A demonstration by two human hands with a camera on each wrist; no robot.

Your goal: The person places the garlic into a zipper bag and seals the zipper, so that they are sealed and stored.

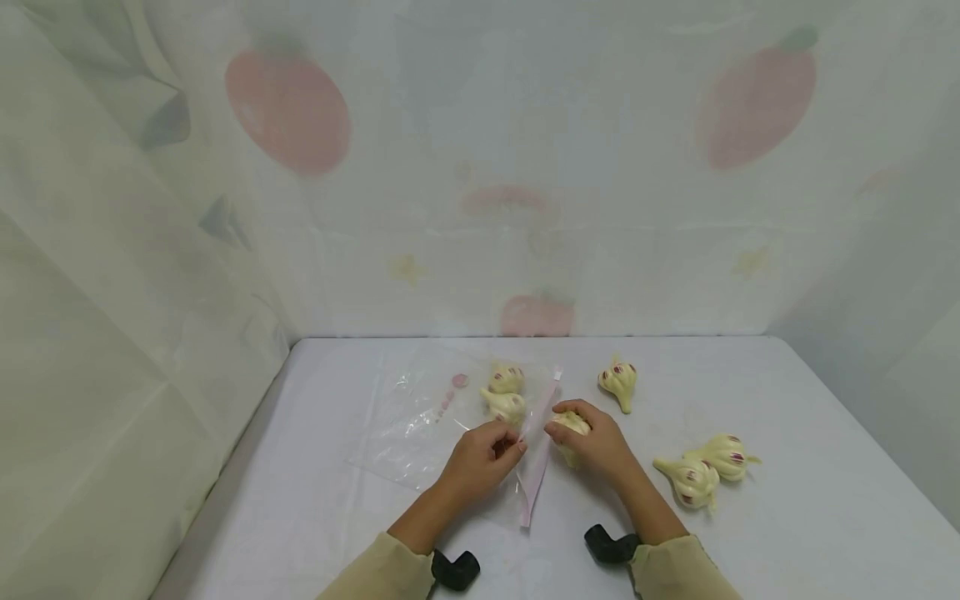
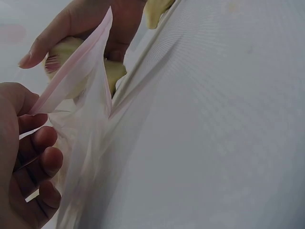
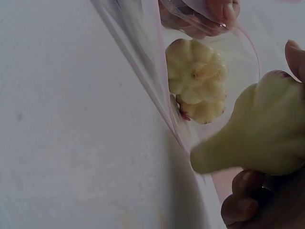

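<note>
My left hand [image 1: 482,457] pinches the pink-edged mouth of a clear zip bag [image 1: 405,417] that lies flat on the table, lifting one side of the opening. Two garlic bulbs [image 1: 506,407] are inside, close to the mouth. In my right hand [image 1: 596,440] is another garlic bulb [image 3: 267,129], gripped between thumb and fingers. Its stem points toward the gap in the bag in the right wrist view. The left wrist view shows this held bulb [image 2: 114,74] partly behind the raised pink edge [image 2: 76,64].
One loose garlic bulb [image 1: 618,382] lies at the back, right of the bag. Two more bulbs [image 1: 708,471] touch each other farther right. A white cloth covers the table [image 1: 810,517]; printed curtains [image 1: 600,167] hang behind and at the sides.
</note>
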